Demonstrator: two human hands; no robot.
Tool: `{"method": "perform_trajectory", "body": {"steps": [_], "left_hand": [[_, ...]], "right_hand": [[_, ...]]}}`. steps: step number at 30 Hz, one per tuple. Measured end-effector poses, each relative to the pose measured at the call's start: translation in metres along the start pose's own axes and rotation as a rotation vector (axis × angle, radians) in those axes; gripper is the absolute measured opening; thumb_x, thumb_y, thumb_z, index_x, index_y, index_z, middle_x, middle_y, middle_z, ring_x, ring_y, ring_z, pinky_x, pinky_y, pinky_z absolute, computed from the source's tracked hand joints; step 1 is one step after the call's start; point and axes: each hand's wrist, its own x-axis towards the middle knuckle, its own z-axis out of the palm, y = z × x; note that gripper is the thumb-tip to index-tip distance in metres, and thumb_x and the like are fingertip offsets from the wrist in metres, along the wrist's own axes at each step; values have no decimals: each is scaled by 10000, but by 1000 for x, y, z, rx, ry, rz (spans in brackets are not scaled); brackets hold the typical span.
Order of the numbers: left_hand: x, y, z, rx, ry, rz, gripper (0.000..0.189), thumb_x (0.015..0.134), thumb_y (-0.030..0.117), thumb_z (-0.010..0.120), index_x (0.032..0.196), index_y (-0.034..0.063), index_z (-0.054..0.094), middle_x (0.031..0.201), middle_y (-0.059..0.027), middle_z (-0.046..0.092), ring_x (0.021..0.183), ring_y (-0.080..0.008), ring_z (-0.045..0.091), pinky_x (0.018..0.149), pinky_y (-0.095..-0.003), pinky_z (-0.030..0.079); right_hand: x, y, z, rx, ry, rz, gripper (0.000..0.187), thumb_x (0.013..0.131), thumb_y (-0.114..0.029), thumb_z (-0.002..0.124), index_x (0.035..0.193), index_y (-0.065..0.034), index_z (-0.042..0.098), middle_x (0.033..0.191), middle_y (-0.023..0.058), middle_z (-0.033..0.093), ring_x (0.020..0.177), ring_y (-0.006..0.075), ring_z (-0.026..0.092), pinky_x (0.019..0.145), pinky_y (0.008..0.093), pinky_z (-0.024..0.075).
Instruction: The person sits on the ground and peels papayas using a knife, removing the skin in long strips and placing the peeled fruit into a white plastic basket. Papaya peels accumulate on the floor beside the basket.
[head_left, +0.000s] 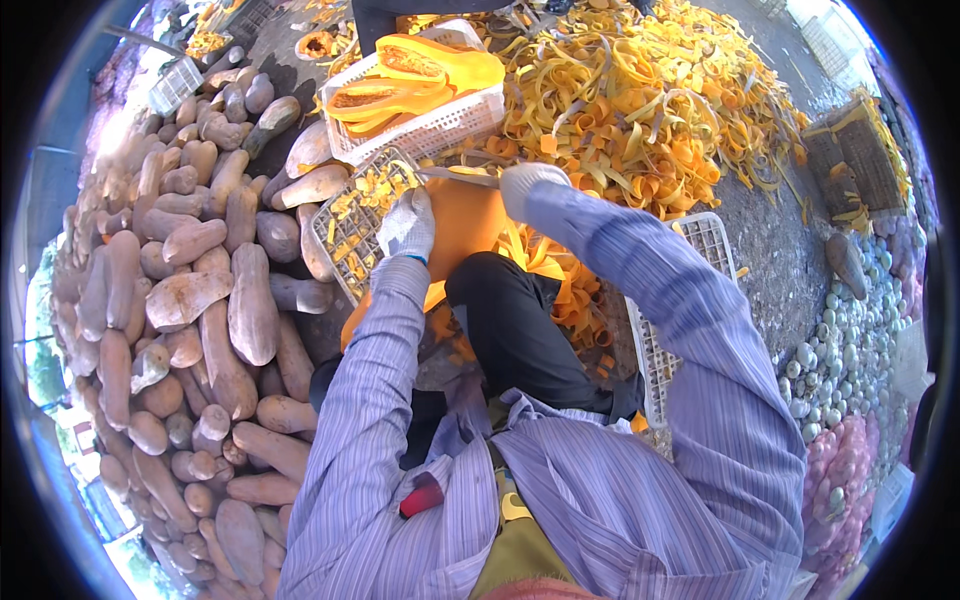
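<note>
A peeled orange squash (463, 223) rests on an upturned plastic crate (352, 279) just beyond my knee. My left hand (409, 227), in a pale knit glove, lies against the squash's left side. In my gloved right hand (527, 191) is a knife (461, 177), its blade lying across the far end of the squash. Small yellow squash pieces (375, 186) are scattered over the crate's lattice. Farther off, a white basket (427, 139) holds peeled squash halves (401, 90) with their seed cavities showing.
Unpeeled squashes (251, 304) lie heaped on my left. A large pile of peel strips (637, 112) covers the ground ahead. A white crate (654, 367) stands by my right side, a peel-strewn crate (855, 161) farther right. Another person's dark-clothed leg (373, 26) shows beyond the basket.
</note>
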Motion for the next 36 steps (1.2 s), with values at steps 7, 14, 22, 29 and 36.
{"method": "perform_trajectory", "body": {"steps": [7,14,22,29,36], "left_hand": [[3,-12,3,31,-61,94,642,1118,590,355,1411,133,699,1350,-243,731,1258,-460,683,1095,-576,514],[2,-16,10,20,12,20,641,1108,612,390,1414,148,710,1356,-224,737,1233,-440,707,1099,-553,528],[20,-33,11,-125,145,115,611,1126,568,435,1315,84,757,1328,-225,739,1230,-435,695,1066,-536,541],[9,-10,7,53,183,181,656,1093,593,518,1489,86,645,1440,-264,674,1309,-465,652,1112,-539,518],[28,28,-12,122,-61,52,775,1070,668,503,1579,86,560,1504,-280,631,1379,-474,605,1172,-542,456]], "right_hand": [[15,-10,-2,-155,29,-46,280,918,-208,759,1152,-91,858,1091,135,843,1015,325,822,809,544,655],[76,19,24,-153,-253,3,274,985,-222,720,1180,-72,840,1107,133,837,1011,358,811,834,510,647],[56,111,113,227,-42,198,433,1040,-362,615,1332,-66,735,1212,254,787,1154,411,761,981,494,603],[-63,24,123,500,208,216,368,1079,-353,549,1306,-70,609,980,218,809,946,441,798,854,569,614],[-60,6,126,564,170,184,438,1048,-220,547,1452,-51,544,991,269,798,966,448,804,832,578,617]]}}
